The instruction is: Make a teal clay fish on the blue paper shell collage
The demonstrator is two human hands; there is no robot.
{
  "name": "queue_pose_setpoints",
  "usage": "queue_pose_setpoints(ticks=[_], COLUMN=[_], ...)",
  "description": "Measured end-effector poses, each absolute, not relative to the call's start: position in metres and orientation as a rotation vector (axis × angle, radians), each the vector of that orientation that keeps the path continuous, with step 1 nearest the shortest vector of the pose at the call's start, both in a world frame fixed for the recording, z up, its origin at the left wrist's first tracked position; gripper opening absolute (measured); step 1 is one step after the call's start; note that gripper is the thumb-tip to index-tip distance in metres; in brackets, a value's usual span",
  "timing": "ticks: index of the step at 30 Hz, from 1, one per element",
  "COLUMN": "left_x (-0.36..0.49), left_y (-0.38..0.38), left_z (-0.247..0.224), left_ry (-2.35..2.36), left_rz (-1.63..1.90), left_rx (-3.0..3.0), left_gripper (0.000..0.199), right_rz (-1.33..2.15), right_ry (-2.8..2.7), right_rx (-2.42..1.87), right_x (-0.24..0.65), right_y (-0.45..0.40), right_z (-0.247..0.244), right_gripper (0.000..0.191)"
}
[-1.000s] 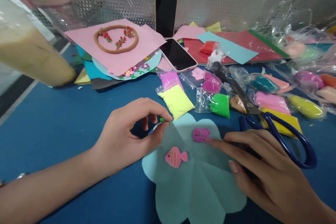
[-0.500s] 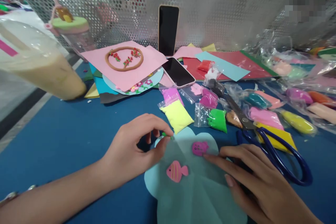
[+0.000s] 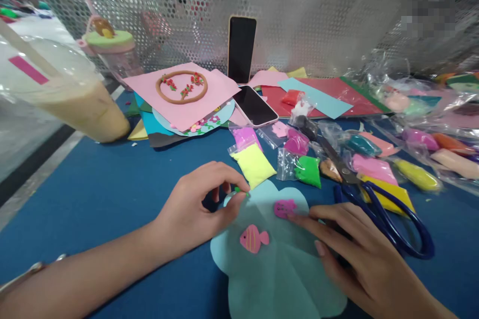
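My left hand [image 3: 209, 199] pinches a small bit of green clay [image 3: 238, 189] between thumb and forefinger, over the upper left edge of a scalloped light-blue paper [image 3: 273, 279]. With its forefinger stretched out, my right hand [image 3: 355, 254] touches the lower edge of a magenta clay fish [image 3: 284, 208] on the paper's upper part; its fingers are apart and hold nothing. A pink clay fish [image 3: 253, 239] with pale stripes lies flat on the paper, between and below the hands.
Blue-handled scissors [image 3: 396, 214] lie right, among clay packets [image 3: 309, 170]. A yellow packet [image 3: 255, 164] touches the paper's top edge. Behind are two phones [image 3: 241, 50], a brown clay ring [image 3: 181, 101] on pink paper and red sheets. Drink cups [image 3: 86, 109] stand left.
The camera view has shifted slightly, moving the background things a little. Both hands keep nearly the same poses, and the green bit is still in my left hand.
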State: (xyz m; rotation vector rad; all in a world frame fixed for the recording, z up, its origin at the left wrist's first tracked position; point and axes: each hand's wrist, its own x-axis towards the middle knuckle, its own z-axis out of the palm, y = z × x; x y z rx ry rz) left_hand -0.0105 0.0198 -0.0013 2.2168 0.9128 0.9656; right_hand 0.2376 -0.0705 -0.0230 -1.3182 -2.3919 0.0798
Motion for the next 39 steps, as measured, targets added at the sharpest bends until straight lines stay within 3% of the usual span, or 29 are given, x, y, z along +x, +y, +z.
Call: queue_pose_setpoints(ticks=[23, 39], left_x=[-0.013, -0.012], left_y=[0.017, 0.018], left_z=[-0.007, -0.006], left_ry=[0.835, 0.845], left_rz=[1.01, 0.986], left_rx=[2.194, 2.207], left_gripper=[0.011, 0.008], right_rz=[0.23, -0.034], right_ry=[-2.268, -2.377], right_rx=[-1.528, -1.385], right_x=[0.241, 0.236], right_y=[-0.085, -0.076], right_z=[-0.027, -0.03], right_gripper=[0.039, 0.034])
